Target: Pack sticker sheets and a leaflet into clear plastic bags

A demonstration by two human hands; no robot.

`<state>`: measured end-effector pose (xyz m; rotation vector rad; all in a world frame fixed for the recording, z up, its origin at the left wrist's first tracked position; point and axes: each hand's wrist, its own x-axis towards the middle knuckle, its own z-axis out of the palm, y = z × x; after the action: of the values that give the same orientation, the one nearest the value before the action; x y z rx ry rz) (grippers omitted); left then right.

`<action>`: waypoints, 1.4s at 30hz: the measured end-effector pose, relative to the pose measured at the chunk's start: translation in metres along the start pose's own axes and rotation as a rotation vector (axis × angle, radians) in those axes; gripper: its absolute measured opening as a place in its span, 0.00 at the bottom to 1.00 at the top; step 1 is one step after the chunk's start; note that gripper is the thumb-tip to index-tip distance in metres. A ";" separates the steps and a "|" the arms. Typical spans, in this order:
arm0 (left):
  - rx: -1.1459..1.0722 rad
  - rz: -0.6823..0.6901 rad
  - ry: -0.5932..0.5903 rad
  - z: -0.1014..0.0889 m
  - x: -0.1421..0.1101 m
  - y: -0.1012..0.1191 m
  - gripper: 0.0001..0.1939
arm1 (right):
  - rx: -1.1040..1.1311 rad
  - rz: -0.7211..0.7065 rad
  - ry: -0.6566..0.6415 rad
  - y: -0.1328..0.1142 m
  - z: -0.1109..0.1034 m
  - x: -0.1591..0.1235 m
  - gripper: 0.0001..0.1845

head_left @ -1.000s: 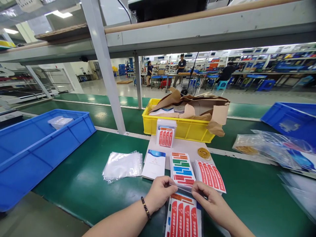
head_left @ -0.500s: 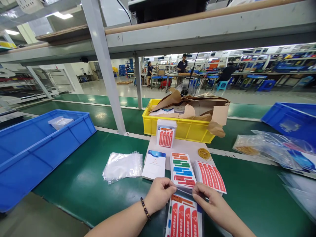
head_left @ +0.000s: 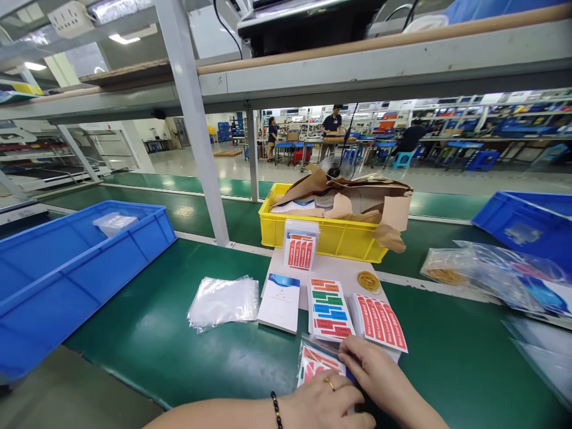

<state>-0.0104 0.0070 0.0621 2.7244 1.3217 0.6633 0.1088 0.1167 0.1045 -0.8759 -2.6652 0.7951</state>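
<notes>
On the green bench top (head_left: 147, 339), directly before me: clear bag (head_left: 310, 344) with printed sticker sheets (head_left: 316, 363) inside. My right hand (head_left: 374, 368) pinches its upper right edge, thumb and forefinger nearly together. My left hand (head_left: 326, 402) lies across its lower part, fingers loosely bent; cannot tell whether it grips. Multicoloured label stack (head_left: 330, 308) just beyond.

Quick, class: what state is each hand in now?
Left hand: over the sticker bag; grip unclear.
Right hand: at the bag's top corner, apparently pinching it.
</notes>
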 end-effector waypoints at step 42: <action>-0.038 -0.387 -0.013 -0.052 -0.020 0.019 0.31 | -0.085 -0.277 0.459 0.006 -0.006 -0.001 0.11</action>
<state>-0.0275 -0.0284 0.1059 2.3347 1.7431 0.6221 0.1144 0.1228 0.1058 -0.5970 -2.3480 0.3636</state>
